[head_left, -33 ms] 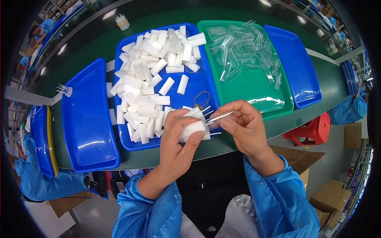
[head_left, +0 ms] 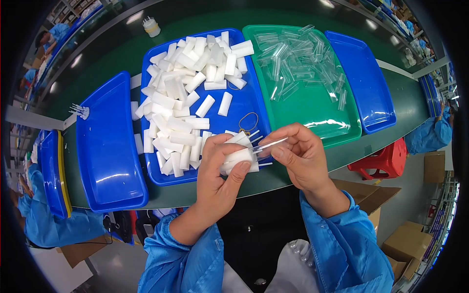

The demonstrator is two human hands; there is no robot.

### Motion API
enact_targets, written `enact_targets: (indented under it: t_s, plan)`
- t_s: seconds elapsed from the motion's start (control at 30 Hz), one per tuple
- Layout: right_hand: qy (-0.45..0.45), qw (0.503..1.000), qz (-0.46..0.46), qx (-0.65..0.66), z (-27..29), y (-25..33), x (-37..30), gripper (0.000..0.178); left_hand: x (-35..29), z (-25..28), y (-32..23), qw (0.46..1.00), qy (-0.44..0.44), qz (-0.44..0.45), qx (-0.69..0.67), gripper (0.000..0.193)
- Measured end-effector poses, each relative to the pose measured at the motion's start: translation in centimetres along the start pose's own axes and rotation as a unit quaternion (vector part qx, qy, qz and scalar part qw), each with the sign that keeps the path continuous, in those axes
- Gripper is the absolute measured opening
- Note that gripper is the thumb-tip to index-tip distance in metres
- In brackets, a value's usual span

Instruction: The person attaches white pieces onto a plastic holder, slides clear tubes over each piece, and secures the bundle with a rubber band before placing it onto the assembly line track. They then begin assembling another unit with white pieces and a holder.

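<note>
My left hand (head_left: 218, 171) is closed round a bunch of white foam-like blocks (head_left: 239, 157), from which thin white prongs stick out to the right. Between the thumb and fingers of my right hand (head_left: 299, 154) is a clear plastic tube (head_left: 270, 146). Its left end meets the blocks; whether it is slipped over a prong I cannot tell. Both hands are above the near edge of a blue tray (head_left: 234, 128), heaped with similar white blocks (head_left: 178, 105). Farther right, a green tray (head_left: 312, 115) holds loose clear tubes (head_left: 303, 68).
Two more blue trays flank these, one left (head_left: 110, 161) and one right (head_left: 366, 83). A pronged white piece (head_left: 79, 111) lies at the left tray's rim; a white bundle (head_left: 151, 27) stands at the back. A red stool (head_left: 381, 161) and cardboard boxes (head_left: 405, 244) are at right. Other people work nearby.
</note>
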State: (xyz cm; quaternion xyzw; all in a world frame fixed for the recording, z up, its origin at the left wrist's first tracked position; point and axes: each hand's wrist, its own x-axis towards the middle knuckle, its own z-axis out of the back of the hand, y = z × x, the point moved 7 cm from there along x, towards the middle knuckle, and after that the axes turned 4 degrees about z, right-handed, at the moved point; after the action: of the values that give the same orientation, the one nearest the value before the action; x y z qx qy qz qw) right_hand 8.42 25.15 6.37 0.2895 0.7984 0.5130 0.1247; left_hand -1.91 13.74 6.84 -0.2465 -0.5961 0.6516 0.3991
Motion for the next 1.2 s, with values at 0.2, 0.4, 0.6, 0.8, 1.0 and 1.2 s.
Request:
enact_targets:
  t_s: [0.2, 0.4, 0.6, 0.8, 1.0, 1.2]
  plan:
    - [-0.009, 1.0, 0.029, -0.001, 0.0, -0.3, -0.3, 0.021, 0.3, 0.1, -0.2, 1.0, -0.013, 0.01, 0.006, 0.017]
    - [-0.021, 0.997, 0.062, -0.032, -0.2, -0.1, -0.6, 0.021, 0.3, 0.3, -0.2, 0.999, -0.041, -0.004, -0.015, 0.015]
    - [-0.023, 0.995, 0.098, -0.024, -0.1, 0.1, -0.7, 0.021, 0.4, -0.1, -0.4, 0.999, -0.03, -0.016, -0.014, 0.013]
    - [-0.017, 0.996, 0.061, -0.058, 0.1, 0.4, -0.4, 0.02, 0.3, -0.1, -0.9, 0.998, -0.028, -0.039, 0.036, 0.014]
    - [-0.016, 0.996, 0.05, -0.071, 0.1, 0.7, -0.4, 0.02, 0.4, -0.4, -0.6, 0.998, -0.017, -0.038, 0.041, 0.014]
    - [-0.006, 0.995, 0.005, -0.103, 0.4, 0.8, 0.2, 0.021, 0.4, -0.6, -0.9, 0.992, 0.008, -0.077, 0.103, 0.014]
